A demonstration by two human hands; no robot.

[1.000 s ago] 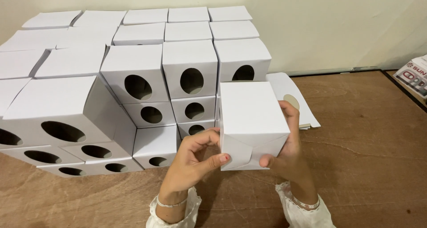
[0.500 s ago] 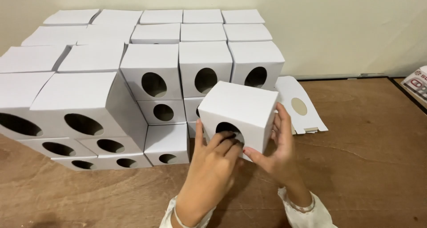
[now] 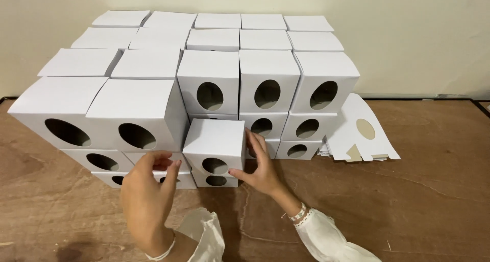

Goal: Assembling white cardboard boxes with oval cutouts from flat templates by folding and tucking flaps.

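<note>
While the brown wooden worktop point(image 3: 408, 200) carries everything, the big mass on it is the stack of white cardboard cube boxes with oval cut-out windows point(image 3: 265, 83), built against the far cream wall point(image 3: 408, 32).

Box in hand: one white cardboard cube box with an oval front window point(image 3: 214, 148), sitting on a lower box at the near centre of the stack, second tier, just left of the right-hand columns.

Right hand point(image 3: 260, 165): open grip, fingertips flat on the box's right face, thumb at the lower front corner. Touching, not clamped round it.
Left hand point(image 3: 150, 190): fingers loosely curled, holding nothing, hovering just left of the box, in front of the low left boxes.

Doing it well, my read: push square from the right until the left face closes up against its neighbour, keep the front flush with the box beneath, window facing near. Light pressure only; thin card dents, and a hard shove could shift the tier below.

Count:
- boxes: about 30 visible, with more possibly hidden behind
- flat unfolded white card blanks point(image 3: 360, 134): one small pile, right of the stack, sheet count not readable
- hands: two, both with white sleeves
</note>
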